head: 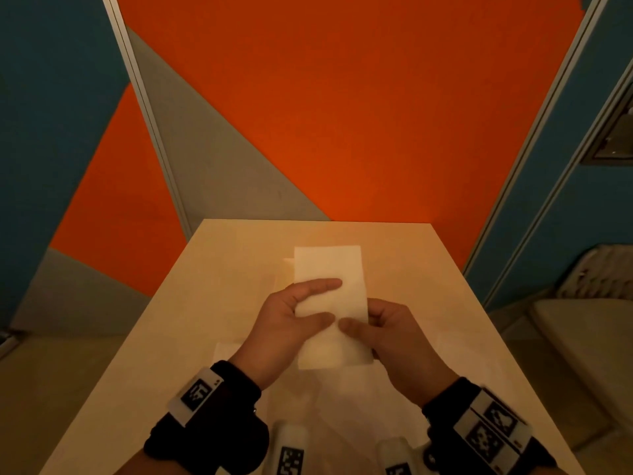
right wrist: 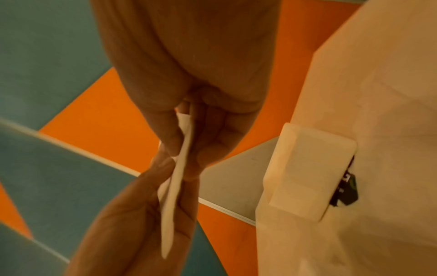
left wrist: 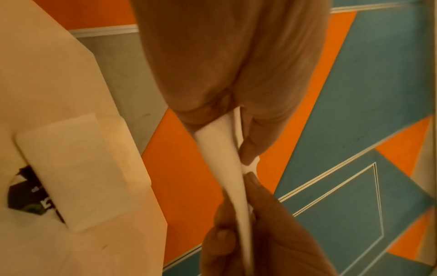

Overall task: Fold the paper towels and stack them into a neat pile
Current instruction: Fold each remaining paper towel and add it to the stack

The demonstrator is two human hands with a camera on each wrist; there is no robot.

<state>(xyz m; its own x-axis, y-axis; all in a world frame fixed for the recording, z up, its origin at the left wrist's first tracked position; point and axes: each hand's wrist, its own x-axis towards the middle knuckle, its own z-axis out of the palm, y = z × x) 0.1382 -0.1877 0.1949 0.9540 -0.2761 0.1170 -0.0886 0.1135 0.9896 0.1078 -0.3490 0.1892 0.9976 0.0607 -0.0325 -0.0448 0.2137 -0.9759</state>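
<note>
Head view: both hands hold one folded paper towel (head: 330,303), a long narrow strip, above the surface (head: 428,269). The left hand (head: 294,323) pinches its left edge, forefinger laid across the top and thumb lower down; the right hand (head: 387,334) pinches the right edge, thumb on top. Beyond the hands, partly hidden by the strip, something pale lies on the surface; whether it is a started pile I cannot tell. More pale sheets seem to lie under and near the wrists, too faint to count.

Left wrist view: the strip (left wrist: 227,168) shows edge-on, layers doubled, clamped between thumb and fingers (left wrist: 250,147) of both hands.

Right wrist view: the same edge-on strip (right wrist: 179,179), gripped from both sides.

My judgement: this towel is partway folded, probably needing another fold, then stacking; much of the task remains.
</note>
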